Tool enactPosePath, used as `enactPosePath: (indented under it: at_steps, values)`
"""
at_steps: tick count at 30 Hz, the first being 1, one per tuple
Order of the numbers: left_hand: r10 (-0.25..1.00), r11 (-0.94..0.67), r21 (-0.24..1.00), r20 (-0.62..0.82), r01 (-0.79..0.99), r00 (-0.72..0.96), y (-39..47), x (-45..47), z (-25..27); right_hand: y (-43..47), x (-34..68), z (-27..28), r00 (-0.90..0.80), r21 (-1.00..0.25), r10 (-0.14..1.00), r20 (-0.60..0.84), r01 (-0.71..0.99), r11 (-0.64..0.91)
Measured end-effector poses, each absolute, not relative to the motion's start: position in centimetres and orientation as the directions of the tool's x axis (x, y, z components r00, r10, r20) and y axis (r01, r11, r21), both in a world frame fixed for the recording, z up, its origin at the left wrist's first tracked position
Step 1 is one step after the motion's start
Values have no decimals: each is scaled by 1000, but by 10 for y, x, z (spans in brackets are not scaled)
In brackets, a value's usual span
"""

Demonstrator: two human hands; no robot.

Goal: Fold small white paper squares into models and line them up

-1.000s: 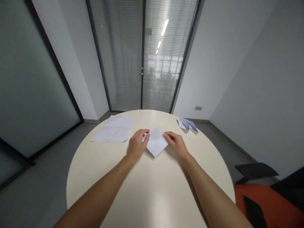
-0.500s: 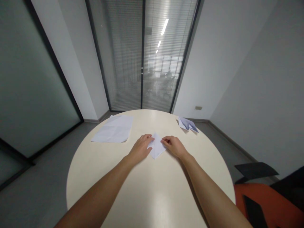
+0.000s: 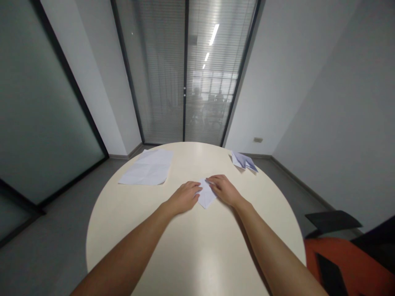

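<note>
A small white folded paper (image 3: pixel 206 198) lies on the round table with its pointed corner toward me. My left hand (image 3: pixel 185 196) holds its left edge, fingers curved over the sheet and thumb lower down. At the upper right, my right hand (image 3: pixel 224 189) has its fingers closed on the far edge of the same paper. Both hands cover part of it, so its far corner is hidden.
A large creased white sheet (image 3: pixel 148 167) lies at the table's far left. Another folded paper (image 3: pixel 243 161) stands partly raised near the far right edge. The cream tabletop (image 3: pixel 185 259) has a rounded rim. An orange chair (image 3: pixel 348 259) is at the right.
The folded paper has shifted slightly toward me and right, its far corner now covered. My right fingers have moved from its right side to the far edge; my left hand has slid a little nearer.
</note>
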State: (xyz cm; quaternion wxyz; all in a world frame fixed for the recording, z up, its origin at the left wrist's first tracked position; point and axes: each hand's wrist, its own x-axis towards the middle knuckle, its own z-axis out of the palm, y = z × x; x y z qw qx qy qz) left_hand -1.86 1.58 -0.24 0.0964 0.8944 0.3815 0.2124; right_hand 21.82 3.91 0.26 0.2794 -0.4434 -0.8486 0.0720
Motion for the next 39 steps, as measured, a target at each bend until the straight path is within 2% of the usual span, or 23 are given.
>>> enactPosePath:
  at_steps: [6, 14, 21, 25, 32, 39]
  values:
    - [681, -731, 328, 311, 598, 663, 12, -18, 5, 40, 213, -6, -586, -359, 709, 392, 612, 705]
    - [654, -755, 300, 278, 583, 704, 6, -18, 8, 40, 215, -4, -595, -420, 716, 366, 581, 698]
    - [713, -700, 272, 213, 661, 668, 3, -18, 15, 38, 218, 2, -608, -394, 722, 331, 606, 691]
    - [707, -707, 252, 217, 661, 673, 3, -20, 16, 37, 225, 8, -608, -388, 736, 297, 628, 675]
    - [617, -787, 249, 305, 564, 726, 7, -21, 19, 36, 235, 13, -540, -444, 785, 302, 649, 617]
    - [644, -764, 290, 293, 576, 707, 9, -22, 20, 37, 231, 14, -423, -448, 855, 300, 729, 518]
